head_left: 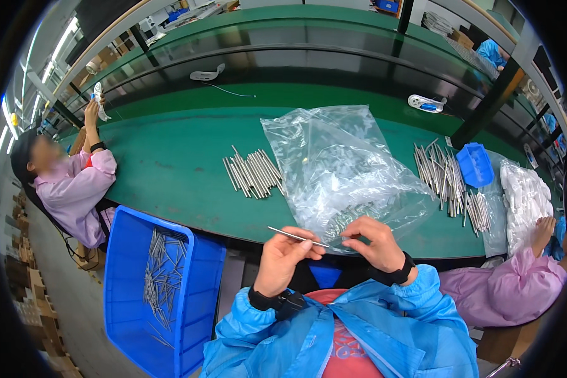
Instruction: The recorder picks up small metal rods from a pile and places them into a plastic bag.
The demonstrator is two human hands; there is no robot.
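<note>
My left hand (280, 263) pinches a thin metal rod (283, 232) between thumb and fingers, in front of the table's near edge. The rod slants down to the right, toward my right hand (380, 244). That hand's thumb and fingertips are drawn together close to the rod's right end. Whatever they hold, if anything, is too small to make out. Just beyond both hands a large clear plastic bag (324, 145) lies spread on the table, with many small pale pieces showing through it. A row of metal rods (253, 175) lies left of the bag.
At my left stands a blue bin (198, 296) with loose rods inside. More rods (440, 170) and a small blue tray (475, 165) lie right of the bag. A co-worker in pink (75, 176) sits far left; another sleeve (510, 286) is close at right. White device (426, 103) lies behind.
</note>
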